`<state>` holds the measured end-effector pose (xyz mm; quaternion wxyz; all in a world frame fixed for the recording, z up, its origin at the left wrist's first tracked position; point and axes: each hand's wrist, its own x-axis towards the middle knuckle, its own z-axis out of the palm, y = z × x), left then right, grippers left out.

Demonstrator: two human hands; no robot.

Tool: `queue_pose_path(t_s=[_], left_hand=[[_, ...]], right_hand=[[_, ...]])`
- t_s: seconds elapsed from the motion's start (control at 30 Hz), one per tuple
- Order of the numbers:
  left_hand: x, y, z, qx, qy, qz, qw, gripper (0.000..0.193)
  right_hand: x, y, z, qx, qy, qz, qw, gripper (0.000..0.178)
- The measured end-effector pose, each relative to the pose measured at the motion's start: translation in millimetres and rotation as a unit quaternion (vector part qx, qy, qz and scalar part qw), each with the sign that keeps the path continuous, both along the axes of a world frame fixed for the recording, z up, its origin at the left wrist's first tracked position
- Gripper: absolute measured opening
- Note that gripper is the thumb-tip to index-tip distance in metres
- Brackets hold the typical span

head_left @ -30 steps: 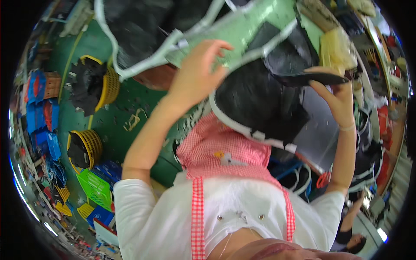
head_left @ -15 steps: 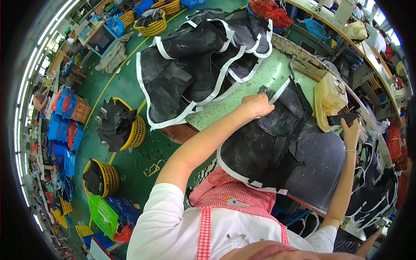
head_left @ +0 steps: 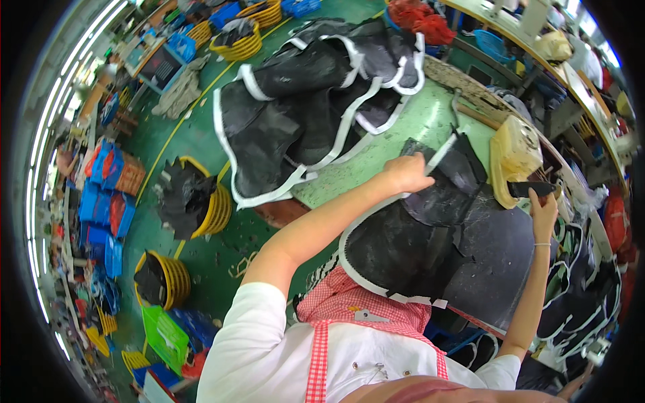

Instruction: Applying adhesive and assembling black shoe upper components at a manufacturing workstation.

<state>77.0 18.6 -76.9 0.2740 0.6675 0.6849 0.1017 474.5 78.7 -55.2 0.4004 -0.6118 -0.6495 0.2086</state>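
Note:
My left hand (head_left: 408, 173) is closed at the far edge of a black sheet piece with white edging (head_left: 390, 242), gripping it there. This piece lies on the near part of the workbench, partly over a dark grey board (head_left: 497, 248). At the right, my right hand (head_left: 543, 205) pinches a small flat black piece (head_left: 529, 189) between thumb and fingers. That piece is beside a yellowish, plastic-covered container (head_left: 517, 151), and its left end overlaps the container's lower part.
A heap of black white-edged pieces (head_left: 295, 114) covers the bench's far left. A hammer (head_left: 477, 114) lies at the back. Yellow baskets (head_left: 218, 208) with black scraps stand on the floor to the left. More edged pieces (head_left: 578, 302) hang at the right.
My left hand has shifted slightly nearer and to the right, and the far part of the black sheet piece has moved with it. The small black piece in my right hand has tilted slightly.

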Motion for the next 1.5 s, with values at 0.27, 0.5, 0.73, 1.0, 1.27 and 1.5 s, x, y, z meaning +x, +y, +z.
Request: queue_pose_path(t_s=[0.27, 0.5, 0.73, 1.0, 1.27, 1.5], left_hand=[[-5, -25, 35, 0.175, -0.249, -0.119, 0.945, 0.016], [-113, -126, 168, 0.389, -0.278, 0.030, 0.878, 0.018], [-357, -161, 207, 0.485, -0.269, 0.261, 0.790, 0.026], [-494, -108, 103, 0.251, -0.130, 0.382, 0.880, 0.040], [-96, -131, 95, 0.212, -0.326, -0.010, 0.921, 0.028], [54, -81, 3, 0.263, -0.003, -0.254, 0.931, 0.043]], right_hand=[[10, 4, -5, -0.001, 0.024, 0.031, 0.999, 0.018], [16, 8, -3, 0.000, 0.011, 0.047, 0.999, 0.019], [-10, -6, 18, 0.022, -0.108, -0.009, 0.994, 0.030], [-23, -17, 35, 0.114, -0.149, -0.001, 0.982, 0.035], [-11, -7, -1, 0.036, -0.054, -0.071, 0.995, 0.037], [32, -21, 19, -0.148, 0.174, -0.002, 0.973, 0.018]])
